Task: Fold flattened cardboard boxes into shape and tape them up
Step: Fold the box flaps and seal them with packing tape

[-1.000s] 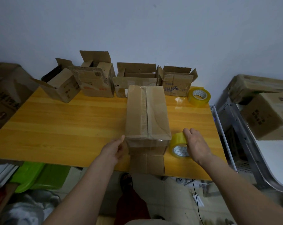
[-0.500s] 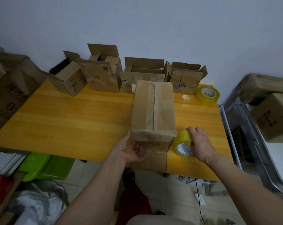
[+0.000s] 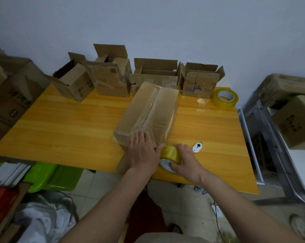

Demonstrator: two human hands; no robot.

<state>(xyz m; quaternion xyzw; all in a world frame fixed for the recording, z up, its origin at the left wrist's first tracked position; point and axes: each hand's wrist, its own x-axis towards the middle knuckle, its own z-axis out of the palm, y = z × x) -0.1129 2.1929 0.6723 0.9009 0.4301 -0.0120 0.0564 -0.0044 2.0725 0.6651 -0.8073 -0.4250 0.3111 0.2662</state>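
Observation:
A long brown cardboard box (image 3: 148,113) lies on the yellow wooden table (image 3: 60,130), its top flaps closed along a centre seam covered by clear tape. My left hand (image 3: 143,151) lies flat over the box's near end, fingers spread. My right hand (image 3: 185,160) grips a yellow roll of tape (image 3: 171,155) right at the box's near right corner, above the table's front edge. A lower flap of the box pokes out under my left hand.
Several open cardboard boxes (image 3: 111,79) line the wall at the table's back. A second tape roll (image 3: 225,99) sits at the back right. A small white tag (image 3: 197,147) lies right of my hands. Stacked boxes (image 3: 293,111) stand to the right.
The box has turned slightly, its far end swinging right. My left hand moved from the box's near face onto its top end. My right hand lifted the tape roll to the box corner.

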